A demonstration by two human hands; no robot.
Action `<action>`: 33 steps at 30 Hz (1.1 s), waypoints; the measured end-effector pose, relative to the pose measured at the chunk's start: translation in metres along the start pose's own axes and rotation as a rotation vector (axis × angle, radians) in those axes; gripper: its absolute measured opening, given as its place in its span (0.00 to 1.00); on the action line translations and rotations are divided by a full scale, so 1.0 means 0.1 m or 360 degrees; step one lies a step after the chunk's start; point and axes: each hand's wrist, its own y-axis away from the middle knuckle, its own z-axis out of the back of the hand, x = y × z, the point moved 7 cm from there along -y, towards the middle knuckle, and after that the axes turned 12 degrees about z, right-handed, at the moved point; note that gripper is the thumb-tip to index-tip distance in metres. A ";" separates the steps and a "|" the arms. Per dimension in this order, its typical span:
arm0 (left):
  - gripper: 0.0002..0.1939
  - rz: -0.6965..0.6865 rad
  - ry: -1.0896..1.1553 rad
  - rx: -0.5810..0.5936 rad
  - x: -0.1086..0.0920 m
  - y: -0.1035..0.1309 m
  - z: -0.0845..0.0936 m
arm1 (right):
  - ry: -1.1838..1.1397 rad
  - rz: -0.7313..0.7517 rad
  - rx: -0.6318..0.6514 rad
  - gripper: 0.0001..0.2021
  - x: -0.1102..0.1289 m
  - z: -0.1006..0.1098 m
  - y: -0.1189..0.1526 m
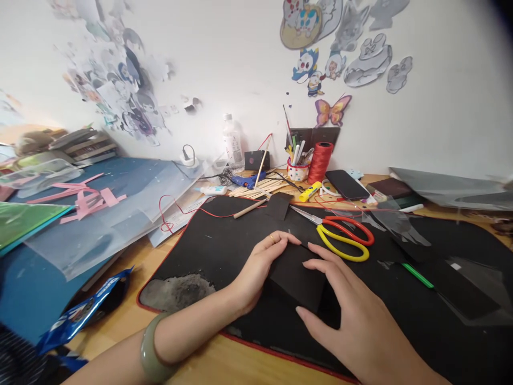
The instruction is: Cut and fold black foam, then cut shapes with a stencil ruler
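**Squaring up black card (298, 283) on the near side of the scissors (323, 221)**

Best kept flat, judging by such thin stock: pinch lightly at the far edge with the left hand (254, 270), fingers bunched against thumb, and guide from the right without creasing. Right hand (355, 307) spread, with thumb well apart from fingers. Both angled inward, nearer than the scissors, with left forearm slanting in low.

far centre, a clear bottle (232, 144) stands before a white wall (224, 64) bearing cartoon cut-outs (367, 63); to its right, a pen cup (297, 172) beside a red thread spool (320, 163); left, pink strips (90, 204); near left, a crumpled blue wrapper (86, 313)
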 end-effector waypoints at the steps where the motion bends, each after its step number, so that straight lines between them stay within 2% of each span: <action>1: 0.12 0.0018 0.0004 0.0049 -0.01 0.00 0.01 | -0.0021 -0.0002 0.0004 0.20 -0.03 -0.01 0.00; 4: 0.21 0.0029 -0.0047 0.0265 -0.05 0.01 0.06 | -0.0087 -0.0020 0.0013 0.20 -0.10 -0.02 0.01; 6: 0.23 -0.0017 -0.0170 0.0428 -0.08 0.03 0.09 | -0.0155 -0.0066 0.0035 0.20 -0.16 -0.02 0.02; 9: 0.21 -0.0121 -0.0496 0.0612 -0.10 0.07 0.14 | -0.0322 -0.0140 0.0084 0.20 -0.26 -0.01 0.02; 11: 0.29 -0.0208 -0.0749 0.0682 -0.08 0.09 0.15 | -0.0475 -0.0187 0.0157 0.19 -0.33 -0.01 0.02; 13: 0.31 -0.0333 -0.0908 0.0702 -0.09 0.11 0.14 | -0.0599 -0.0226 0.0240 0.18 -0.39 -0.01 0.02; 15: 0.26 -0.0439 -0.0927 0.0713 -0.11 0.13 0.12 | -0.0642 -0.0217 0.0301 0.17 -0.44 0.00 0.03; 19: 0.19 -0.0466 -0.0855 0.0735 -0.12 0.16 0.09 | -0.0614 -0.0163 0.0400 0.15 -0.46 0.00 0.06; 29: 0.18 -0.0596 -0.0963 0.0640 -0.15 0.22 0.06 | -0.0546 -0.0122 0.0387 0.14 -0.35 0.01 0.04; 33: 0.19 -0.0557 -0.1003 0.0642 -0.14 0.24 0.08 | -0.0527 -0.0063 0.0348 0.13 -0.31 0.02 0.04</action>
